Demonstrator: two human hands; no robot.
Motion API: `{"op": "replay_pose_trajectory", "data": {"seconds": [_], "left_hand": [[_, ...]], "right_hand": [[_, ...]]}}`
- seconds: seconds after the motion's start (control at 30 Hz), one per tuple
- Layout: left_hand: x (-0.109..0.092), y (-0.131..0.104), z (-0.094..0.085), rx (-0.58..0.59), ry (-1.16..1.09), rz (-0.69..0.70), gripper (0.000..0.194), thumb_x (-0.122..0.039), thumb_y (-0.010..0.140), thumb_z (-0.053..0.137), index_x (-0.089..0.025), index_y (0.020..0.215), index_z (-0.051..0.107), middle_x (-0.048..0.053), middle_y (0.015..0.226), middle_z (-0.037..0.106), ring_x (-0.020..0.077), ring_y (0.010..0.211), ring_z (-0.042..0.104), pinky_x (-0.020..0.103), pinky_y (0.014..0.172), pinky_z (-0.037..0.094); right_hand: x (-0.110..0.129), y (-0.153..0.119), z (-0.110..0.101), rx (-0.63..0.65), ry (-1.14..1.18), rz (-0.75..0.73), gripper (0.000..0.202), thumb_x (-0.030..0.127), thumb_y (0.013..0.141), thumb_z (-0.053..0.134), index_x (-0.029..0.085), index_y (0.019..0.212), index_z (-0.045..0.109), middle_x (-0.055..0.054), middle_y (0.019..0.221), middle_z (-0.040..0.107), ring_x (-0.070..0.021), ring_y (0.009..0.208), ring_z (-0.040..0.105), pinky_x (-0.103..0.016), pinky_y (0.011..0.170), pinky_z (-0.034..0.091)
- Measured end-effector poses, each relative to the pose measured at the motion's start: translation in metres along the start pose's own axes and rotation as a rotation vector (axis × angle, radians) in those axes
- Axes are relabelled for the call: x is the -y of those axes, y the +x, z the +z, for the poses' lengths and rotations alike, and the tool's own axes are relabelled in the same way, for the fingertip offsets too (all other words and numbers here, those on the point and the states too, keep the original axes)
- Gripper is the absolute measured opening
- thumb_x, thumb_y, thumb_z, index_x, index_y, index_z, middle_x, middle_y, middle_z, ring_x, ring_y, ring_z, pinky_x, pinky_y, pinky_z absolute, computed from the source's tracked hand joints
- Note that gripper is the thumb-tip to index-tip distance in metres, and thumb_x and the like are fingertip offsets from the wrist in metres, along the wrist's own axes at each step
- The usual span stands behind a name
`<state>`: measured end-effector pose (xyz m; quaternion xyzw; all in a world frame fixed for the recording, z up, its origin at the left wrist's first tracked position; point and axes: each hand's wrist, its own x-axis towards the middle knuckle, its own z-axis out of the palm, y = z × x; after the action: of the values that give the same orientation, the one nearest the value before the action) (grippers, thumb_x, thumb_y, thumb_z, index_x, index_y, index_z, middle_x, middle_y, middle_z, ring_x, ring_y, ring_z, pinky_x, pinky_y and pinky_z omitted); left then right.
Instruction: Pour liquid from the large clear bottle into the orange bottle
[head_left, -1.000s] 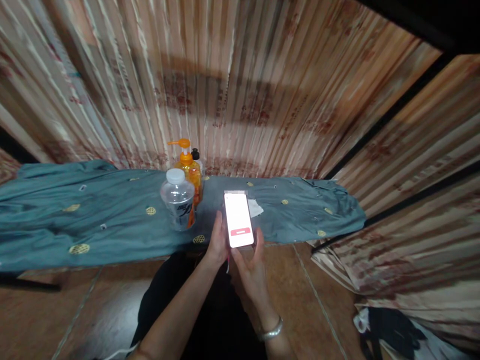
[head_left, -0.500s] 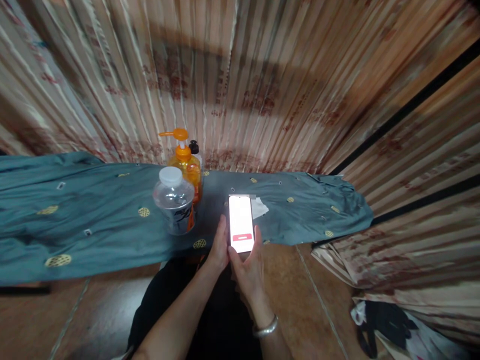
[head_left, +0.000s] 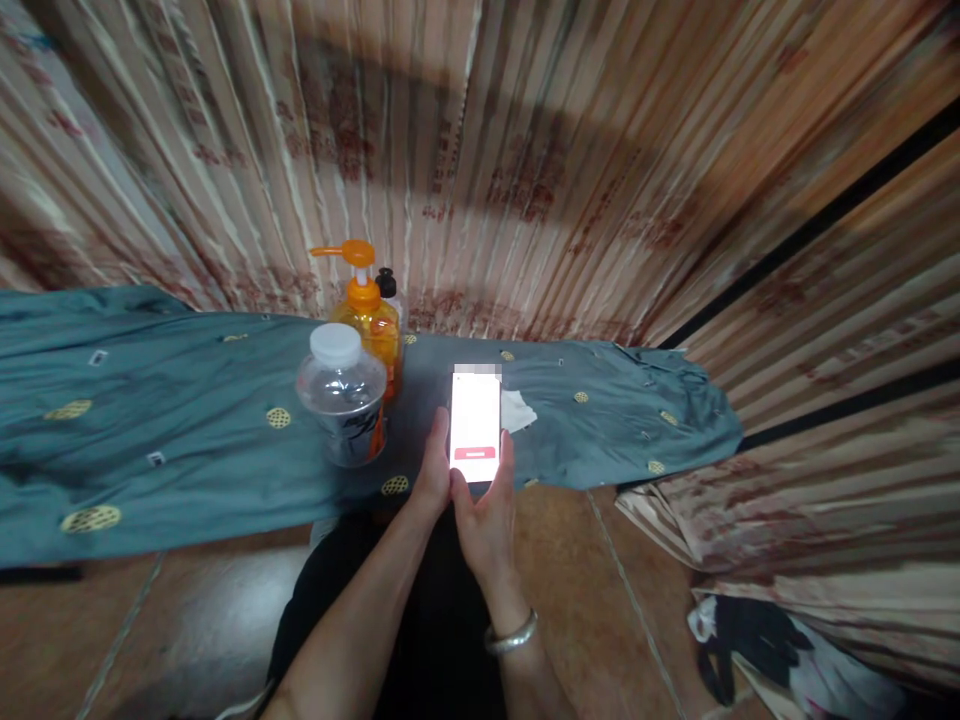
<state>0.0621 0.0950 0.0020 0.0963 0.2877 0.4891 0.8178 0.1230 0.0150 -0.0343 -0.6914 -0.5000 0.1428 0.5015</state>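
Upright between my hands is a smartphone (head_left: 475, 420), its screen bright white with a red bar near the bottom. My left hand (head_left: 433, 468) grips its left edge. My right hand (head_left: 486, 515) is closed around the lower right side, the thumb at the bottom left corner. A small white piece of paper or tissue (head_left: 517, 411) lies on the cloth just behind the phone. Left of my hands stands a clear plastic bottle or jar (head_left: 343, 390) with a white lid, and behind it an orange pump bottle (head_left: 380, 330).
A green patterned cloth (head_left: 195, 400) covers the long narrow surface before me. A black-capped bottle (head_left: 387, 284) stands behind the pump bottle. Pleated curtains (head_left: 525, 150) hang at the back, with black bars (head_left: 825, 220) at right. Dark and light fabric (head_left: 765, 640) lies low at right.
The phone and both hands have shifted slightly up and left in view. The camera view has moved a little; my hold on the phone looks the same.
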Motion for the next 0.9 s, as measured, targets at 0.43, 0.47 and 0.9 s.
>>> {"op": "replay_pose_trajectory", "data": {"seconds": [0.43,0.47,0.9], "left_hand": [[0.009,0.010,0.001,-0.037,0.010,0.026,0.065,-0.059,0.107,0.059,-0.006,0.141,0.074,0.020,0.116,0.087,0.0353,0.106,0.086,0.042,0.099,0.068],[0.009,0.011,0.001,-0.042,0.010,0.028,0.065,-0.060,0.107,0.058,-0.006,0.140,0.075,0.020,0.115,0.087,0.0350,0.107,0.086,0.042,0.099,0.068],[0.008,0.011,0.005,-0.033,0.055,-0.040,0.064,-0.057,0.111,0.049,-0.004,0.138,0.075,0.021,0.110,0.088,0.0351,0.105,0.086,0.043,0.098,0.069]], "right_hand": [[-0.009,-0.005,0.000,0.006,-0.025,-0.021,0.086,0.050,0.106,0.053,0.010,0.176,0.021,-0.027,0.178,0.037,-0.0368,0.168,0.037,-0.063,0.134,0.036],[-0.010,-0.005,0.000,0.008,-0.028,-0.021,0.086,0.049,0.107,0.052,0.010,0.176,0.021,-0.027,0.178,0.037,-0.0364,0.168,0.037,-0.062,0.134,0.036],[-0.021,-0.003,0.002,0.000,-0.003,0.011,0.088,0.050,0.103,0.056,0.009,0.174,0.024,-0.028,0.177,0.038,-0.0396,0.166,0.038,-0.064,0.133,0.037]]}}
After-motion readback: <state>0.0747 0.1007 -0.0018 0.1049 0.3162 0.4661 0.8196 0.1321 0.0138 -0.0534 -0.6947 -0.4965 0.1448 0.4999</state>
